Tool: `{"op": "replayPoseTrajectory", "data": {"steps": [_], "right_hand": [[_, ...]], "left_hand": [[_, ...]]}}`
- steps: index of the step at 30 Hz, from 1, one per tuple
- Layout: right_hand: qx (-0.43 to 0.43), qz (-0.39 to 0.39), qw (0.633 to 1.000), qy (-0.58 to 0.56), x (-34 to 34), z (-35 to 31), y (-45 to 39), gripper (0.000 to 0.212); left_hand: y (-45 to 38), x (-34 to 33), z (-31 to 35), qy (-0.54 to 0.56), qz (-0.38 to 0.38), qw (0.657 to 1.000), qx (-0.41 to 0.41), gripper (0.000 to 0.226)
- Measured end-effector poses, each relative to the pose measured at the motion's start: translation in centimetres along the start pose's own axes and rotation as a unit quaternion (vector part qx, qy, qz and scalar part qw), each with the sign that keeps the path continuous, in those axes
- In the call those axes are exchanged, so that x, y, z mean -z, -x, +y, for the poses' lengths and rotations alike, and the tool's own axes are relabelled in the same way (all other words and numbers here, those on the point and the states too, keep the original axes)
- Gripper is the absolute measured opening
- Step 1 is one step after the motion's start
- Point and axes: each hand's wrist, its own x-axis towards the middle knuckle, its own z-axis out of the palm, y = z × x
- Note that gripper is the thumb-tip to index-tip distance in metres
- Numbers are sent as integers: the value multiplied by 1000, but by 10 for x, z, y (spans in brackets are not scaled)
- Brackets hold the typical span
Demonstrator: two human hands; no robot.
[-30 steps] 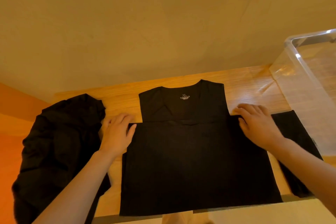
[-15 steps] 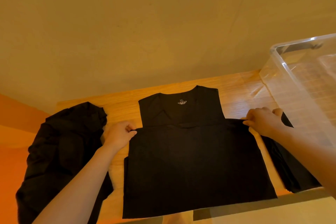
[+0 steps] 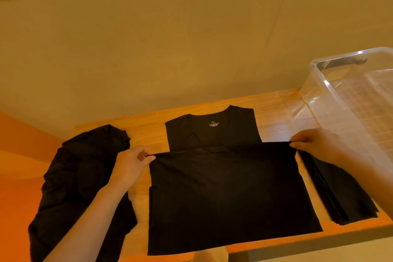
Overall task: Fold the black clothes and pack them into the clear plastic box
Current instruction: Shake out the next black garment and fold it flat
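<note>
A black sleeveless top [image 3: 229,193] lies flat in the middle of the wooden table [image 3: 274,110], its neck end far from me and its lower half folded up over the chest. My left hand [image 3: 129,166] pinches the left corner of that folded edge. My right hand [image 3: 314,144] pinches the right corner, and the edge is lifted slightly and stretched taut between them. The clear plastic box [image 3: 348,100] stands at the right, holding nothing that I can see.
A crumpled heap of black clothes [image 3: 85,181] lies at the table's left end. A folded black garment [image 3: 340,193] lies between the top and the box. A beige wall rises behind the table. The near table edge runs just below the top's hem.
Both hands went from lying flat on the folded edge to pinching its two corners, and the edge has lifted a little off the shirt.
</note>
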Motion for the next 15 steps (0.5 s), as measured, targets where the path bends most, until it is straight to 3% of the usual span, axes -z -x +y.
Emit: {"op": "replayPoseTrajectory", "data": {"steps": [8,15], "right_hand": [[55,21,971,-231,53,-25,34,9],[57,88,966,-234,65,-60,-31,8]], "left_hand": [[9,67,27,26,-25,999,-12,11],[-69,81,41,40,1,999,3,10]]}}
